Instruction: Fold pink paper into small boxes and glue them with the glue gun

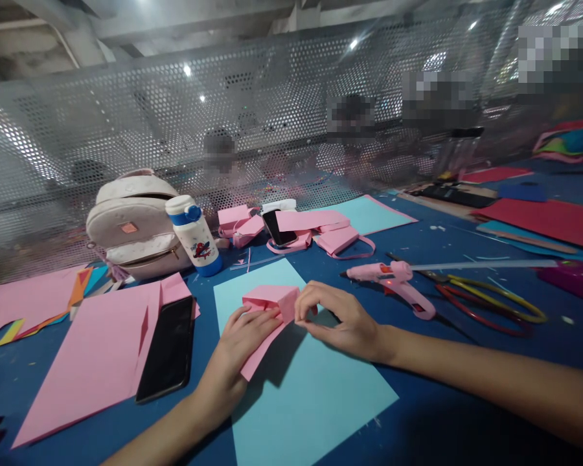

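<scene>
A folded pink paper box (287, 303) with an open side is held over a light blue sheet of paper (315, 395). My left hand (245, 343) grips it from the left, fingers lying across its near side and partly inside the opening. At its right edge, my right hand (337, 317) pinches with thumb and forefinger close together, touching the paper or just beside it. The fingertips hide whatever lies between them. To the right of my right hand lies a pink glue gun (393, 278) with a clear glue stick (480, 264) in its back.
Scissors (495, 304) with red and yellow handles lie at right. Pink sheets (92, 349) and a black phone (168, 349) are at left. Behind stand a white backpack (136, 226), a bottle (194, 236) and folded pink paper bags (340, 239), before a perforated metal screen (282, 84).
</scene>
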`<action>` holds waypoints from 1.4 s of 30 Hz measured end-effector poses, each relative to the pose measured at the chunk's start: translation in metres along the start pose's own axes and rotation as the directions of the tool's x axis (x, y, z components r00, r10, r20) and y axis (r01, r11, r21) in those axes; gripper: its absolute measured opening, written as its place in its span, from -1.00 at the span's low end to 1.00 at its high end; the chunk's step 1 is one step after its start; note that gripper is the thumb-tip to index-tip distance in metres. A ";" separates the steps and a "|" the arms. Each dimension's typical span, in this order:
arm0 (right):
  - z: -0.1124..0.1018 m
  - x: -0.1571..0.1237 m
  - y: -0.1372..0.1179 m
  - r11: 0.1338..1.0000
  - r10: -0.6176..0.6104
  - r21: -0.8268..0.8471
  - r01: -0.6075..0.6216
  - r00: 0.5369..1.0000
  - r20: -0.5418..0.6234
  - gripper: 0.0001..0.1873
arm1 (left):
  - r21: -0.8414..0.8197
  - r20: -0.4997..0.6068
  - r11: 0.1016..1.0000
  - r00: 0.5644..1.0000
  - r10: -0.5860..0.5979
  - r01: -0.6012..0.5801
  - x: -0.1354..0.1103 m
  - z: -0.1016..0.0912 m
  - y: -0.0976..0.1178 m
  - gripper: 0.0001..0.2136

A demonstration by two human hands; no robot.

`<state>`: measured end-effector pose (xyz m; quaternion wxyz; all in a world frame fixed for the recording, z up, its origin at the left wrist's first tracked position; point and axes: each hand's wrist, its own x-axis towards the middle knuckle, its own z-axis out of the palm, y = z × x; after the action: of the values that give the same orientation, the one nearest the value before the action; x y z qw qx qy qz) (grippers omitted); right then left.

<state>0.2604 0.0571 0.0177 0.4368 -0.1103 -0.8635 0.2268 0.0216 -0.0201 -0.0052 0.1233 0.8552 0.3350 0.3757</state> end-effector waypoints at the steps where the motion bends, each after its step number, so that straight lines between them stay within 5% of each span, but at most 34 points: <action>1: 0.000 0.000 0.000 1.000 0.008 0.007 -0.008 1.000 -0.006 -0.95 | -0.005 0.001 1.000 1.000 -0.001 0.001 0.000 0.000 0.000 -0.31; 15: 0.007 0.000 -0.002 0.933 0.303 0.223 -0.283 0.951 -0.059 -0.99 | -0.133 -0.156 0.984 0.978 -0.141 0.121 -0.006 0.000 -0.004 -0.53; 24: 0.013 -0.004 0.006 0.809 0.497 0.364 -0.462 0.868 -0.001 -0.84 | -0.146 -0.179 0.982 0.973 -0.146 0.120 -0.006 -0.001 -0.007 -0.56; 35: 0.012 -0.001 0.015 0.749 0.567 0.385 -0.539 0.822 0.046 -0.89 | -0.163 -0.135 0.975 0.976 -0.173 0.150 -0.003 -0.007 -0.006 -0.60; 42: 0.013 0.000 0.032 0.561 0.708 0.529 -0.637 0.700 0.093 -0.72 | -0.172 -0.169 0.969 0.964 -0.207 0.178 -0.010 -0.005 -0.017 -0.58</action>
<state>0.2501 0.0814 -0.0046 0.3844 -0.3228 -0.6286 0.5940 0.0048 -0.0149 -0.0151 0.1938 0.7676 0.3965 0.4647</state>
